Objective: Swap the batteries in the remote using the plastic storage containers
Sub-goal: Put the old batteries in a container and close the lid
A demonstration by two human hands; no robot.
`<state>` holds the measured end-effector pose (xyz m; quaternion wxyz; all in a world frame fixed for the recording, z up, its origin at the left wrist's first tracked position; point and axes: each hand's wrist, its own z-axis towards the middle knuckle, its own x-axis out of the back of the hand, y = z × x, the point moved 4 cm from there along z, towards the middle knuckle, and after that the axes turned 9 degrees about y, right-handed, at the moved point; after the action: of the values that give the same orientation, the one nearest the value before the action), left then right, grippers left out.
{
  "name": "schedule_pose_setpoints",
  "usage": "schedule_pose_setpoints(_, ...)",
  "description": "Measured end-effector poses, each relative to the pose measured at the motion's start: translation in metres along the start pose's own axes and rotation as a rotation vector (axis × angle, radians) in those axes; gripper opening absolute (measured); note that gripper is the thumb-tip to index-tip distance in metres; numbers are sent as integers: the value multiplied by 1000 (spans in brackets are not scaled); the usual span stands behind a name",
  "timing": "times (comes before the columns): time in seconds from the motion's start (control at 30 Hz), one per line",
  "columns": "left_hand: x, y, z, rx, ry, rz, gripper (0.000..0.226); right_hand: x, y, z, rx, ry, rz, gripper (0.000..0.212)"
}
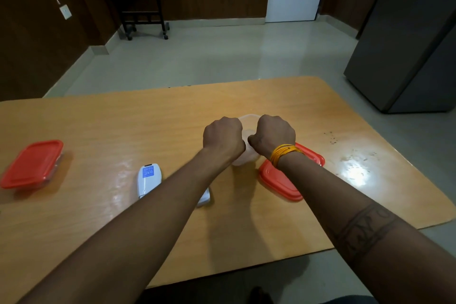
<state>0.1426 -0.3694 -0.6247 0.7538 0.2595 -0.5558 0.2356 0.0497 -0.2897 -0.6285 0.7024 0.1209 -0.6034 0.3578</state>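
Note:
An open clear plastic container (247,123) stands mid-table between my two hands. My left hand (223,136) is curled around its left side, knuckles up. My right hand (275,134) is curled at its right side with the thumb over the inside; its fingers are hidden, so I cannot tell what they hold. The container's red lid (281,181) lies flat on the table under my right wrist. A white remote (149,179) lies back side up, blue label showing, left of my left forearm. A second white piece (205,197) peeks out from under that forearm.
A second container with a red lid (32,163) on it sits near the left edge of the wooden table (123,126). Crumbs and glare mark the table's right side. A dark fridge (407,32) stands beyond the right corner, and a small black stand (140,2) is by the far wall.

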Motion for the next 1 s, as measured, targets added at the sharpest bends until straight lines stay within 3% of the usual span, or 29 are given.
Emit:
schedule_pose_setpoints(0.17, 18, 7, -29, 87, 221, -333, 28, 19, 29, -24, -109, 95, 239, 31)
schedule_pose_setpoints(0.37, -8, 42, -81, 4, 112, -615, 20, 22, 94, -75, -460, 177, 525, 26)
schedule_pose_setpoints(0.47, -29, 53, -89, 0, 17, -567, 32, 22, 113, -96, -516, 170, 464, 29)
schedule_pose_setpoints(0.67, -43, 61, -88, -26, -60, -394, 23, 14, 120, -106, -436, 138, 217, 38)
schedule_pose_setpoints(1.0, -45, 63, -83, -2, -36, -391, 23, 9, 135, -107, -654, 131, 484, 42)
